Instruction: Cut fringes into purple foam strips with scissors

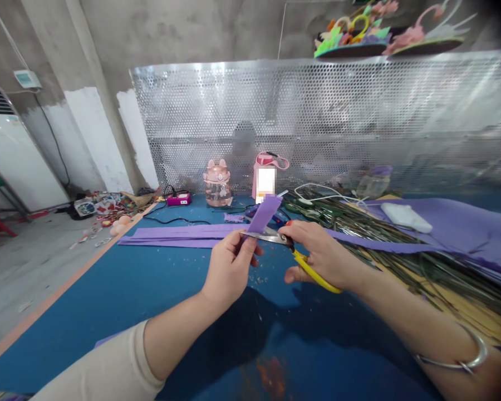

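This looks like a craft workshop around you. Your big blue surface [158,301] has tiny scraps on it, and purple strips [167,236] lie between eight and nine o'clock. Yellow scissors [301,260] are out too. Near four o'clock you have a big bunch of long, thin stems [401,264]. Bright, flowery shapes [338,38] sit up high at one o'clock. At ten, the rough grey wall [48,39] is only partly painted white. At nine, a messy heap [108,206] sits on the bare grey floor [29,267].
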`<state>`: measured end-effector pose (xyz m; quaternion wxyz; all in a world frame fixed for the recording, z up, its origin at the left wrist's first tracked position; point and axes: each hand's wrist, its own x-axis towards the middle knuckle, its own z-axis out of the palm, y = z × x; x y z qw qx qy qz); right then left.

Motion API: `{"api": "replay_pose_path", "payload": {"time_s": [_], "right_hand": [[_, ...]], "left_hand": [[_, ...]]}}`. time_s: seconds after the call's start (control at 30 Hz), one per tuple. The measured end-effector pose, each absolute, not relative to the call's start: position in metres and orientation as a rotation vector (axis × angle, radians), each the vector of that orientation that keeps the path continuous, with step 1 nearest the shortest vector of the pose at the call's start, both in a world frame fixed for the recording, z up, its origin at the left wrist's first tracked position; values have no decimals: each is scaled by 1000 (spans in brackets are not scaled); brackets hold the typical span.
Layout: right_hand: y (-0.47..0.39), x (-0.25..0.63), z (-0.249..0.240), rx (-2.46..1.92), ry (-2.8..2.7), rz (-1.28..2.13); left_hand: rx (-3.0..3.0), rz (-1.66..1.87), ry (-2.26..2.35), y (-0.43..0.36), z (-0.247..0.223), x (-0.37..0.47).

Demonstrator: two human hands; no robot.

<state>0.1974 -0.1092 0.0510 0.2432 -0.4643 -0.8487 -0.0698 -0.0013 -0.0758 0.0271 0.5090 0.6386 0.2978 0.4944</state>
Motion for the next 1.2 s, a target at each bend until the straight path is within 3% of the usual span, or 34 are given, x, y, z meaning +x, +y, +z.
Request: {"api": "replay_pose_path", "payload": {"time_s": [1.2], "right_hand": [[-117,194,53,-1309,-2250,-43]], "left_hand": [[1546,1123,635,-77,25,-1]]}}
